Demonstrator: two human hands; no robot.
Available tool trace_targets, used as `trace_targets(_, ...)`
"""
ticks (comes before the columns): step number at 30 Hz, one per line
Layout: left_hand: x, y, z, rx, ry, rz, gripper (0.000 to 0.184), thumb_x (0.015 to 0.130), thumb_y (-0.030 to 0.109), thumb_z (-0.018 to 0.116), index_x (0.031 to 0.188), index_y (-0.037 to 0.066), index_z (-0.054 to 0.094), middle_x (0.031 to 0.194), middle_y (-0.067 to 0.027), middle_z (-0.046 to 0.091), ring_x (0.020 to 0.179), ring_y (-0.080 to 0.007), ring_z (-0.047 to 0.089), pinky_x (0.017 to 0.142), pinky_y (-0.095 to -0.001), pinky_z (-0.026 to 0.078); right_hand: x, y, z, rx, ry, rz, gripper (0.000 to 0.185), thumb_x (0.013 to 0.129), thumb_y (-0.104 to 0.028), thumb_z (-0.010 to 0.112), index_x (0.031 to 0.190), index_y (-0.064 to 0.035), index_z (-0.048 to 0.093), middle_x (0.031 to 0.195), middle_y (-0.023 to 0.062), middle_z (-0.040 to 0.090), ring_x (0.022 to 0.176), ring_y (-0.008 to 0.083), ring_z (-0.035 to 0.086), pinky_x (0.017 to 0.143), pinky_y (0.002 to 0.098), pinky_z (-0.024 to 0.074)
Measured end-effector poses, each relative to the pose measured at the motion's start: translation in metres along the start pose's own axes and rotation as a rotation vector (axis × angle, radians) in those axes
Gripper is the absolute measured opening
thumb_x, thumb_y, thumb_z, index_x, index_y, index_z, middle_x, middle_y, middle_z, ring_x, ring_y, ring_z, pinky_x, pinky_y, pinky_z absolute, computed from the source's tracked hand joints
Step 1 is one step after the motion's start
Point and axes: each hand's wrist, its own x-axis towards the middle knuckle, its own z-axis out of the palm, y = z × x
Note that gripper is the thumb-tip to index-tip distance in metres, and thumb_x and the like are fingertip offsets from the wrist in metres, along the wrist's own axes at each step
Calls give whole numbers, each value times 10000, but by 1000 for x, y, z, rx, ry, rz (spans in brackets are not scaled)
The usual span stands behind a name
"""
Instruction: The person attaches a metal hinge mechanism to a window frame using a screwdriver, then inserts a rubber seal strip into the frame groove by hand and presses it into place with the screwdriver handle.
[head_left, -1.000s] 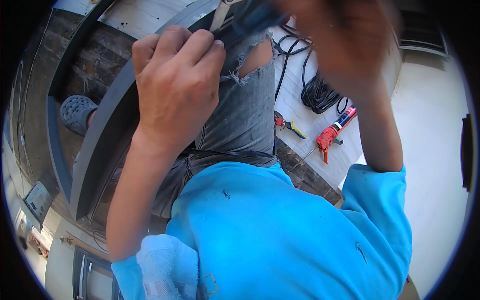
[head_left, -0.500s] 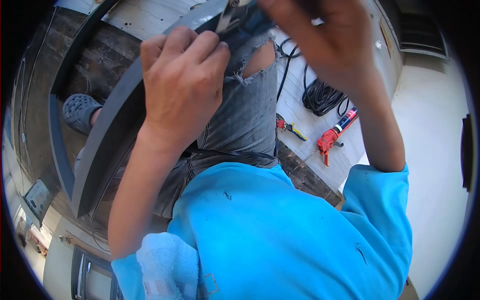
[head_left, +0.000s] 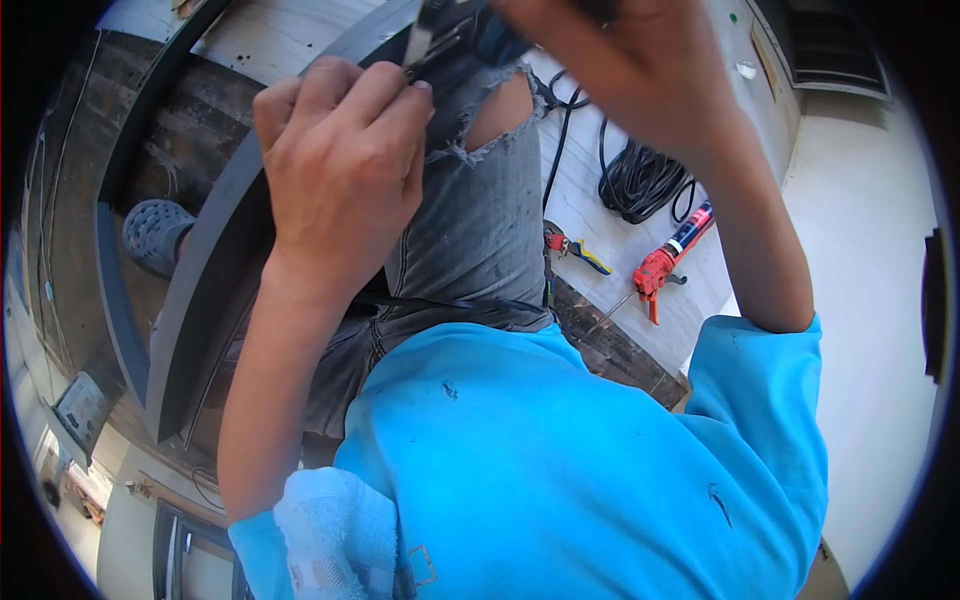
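Observation:
My left hand (head_left: 345, 165) is closed at the edge of a long dark grey frame (head_left: 225, 215) lying across my lap. Its fingertips are pinched together next to a thin shiny metal piece (head_left: 422, 35); what they hold is hidden. At the top, my right hand (head_left: 650, 85), slightly blurred, is wrapped round a dark tool, partly cut off by the view's edge. The tool's blue front part (head_left: 497, 42) points toward the metal piece and my left fingers. I cannot make out exactly where it touches.
Right of my torn jeans (head_left: 465, 230) are a coil of black cable (head_left: 635, 185), a red caulking gun (head_left: 655, 270) and pliers with yellow-blue handles (head_left: 588, 257). At left, a foot in a grey clog (head_left: 155, 235) rests between frame bars. A cloth (head_left: 335, 530) hangs at my left shoulder.
My left hand has shifted slightly left and down in view. My right hand and the tool have moved a little left, staying close to the metal piece.

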Motion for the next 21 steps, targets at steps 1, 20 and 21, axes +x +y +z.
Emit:
trace_targets(1, 1, 0, -4, 0, -11, -6, 116, 847, 155, 773, 960, 131, 760, 938, 46, 681, 951, -174, 632, 895, -362, 376, 3, -6, -4, 75, 110, 96, 236, 1046, -80, 582, 1257, -15, 499, 888, 33, 574, 703, 47, 542, 580, 214, 426)
trace_targets(20, 5, 3, -7, 20, -78, -22, 87, 887, 169, 748, 965, 134, 757, 939, 40, 689, 936, -187, 625, 886, -373, 371, -4, -12, -21, -13, 104, 383, 248, 1004, -177, 646, 1125, -4, 516, 670, 60, 490, 555, 211, 529, 529, 356, 409)
trace_targets(21, 5, 4, -7, 30, -84, -19, 90, 887, 170, 749, 970, 134, 758, 940, 39, 691, 935, -188, 625, 885, -373, 372, -22, 13, -11, -43, 59, 306, 240, 1005, -172, 645, 1117, 1, 521, 675, 61, 488, 559, 213, 532, 532, 358, 412)
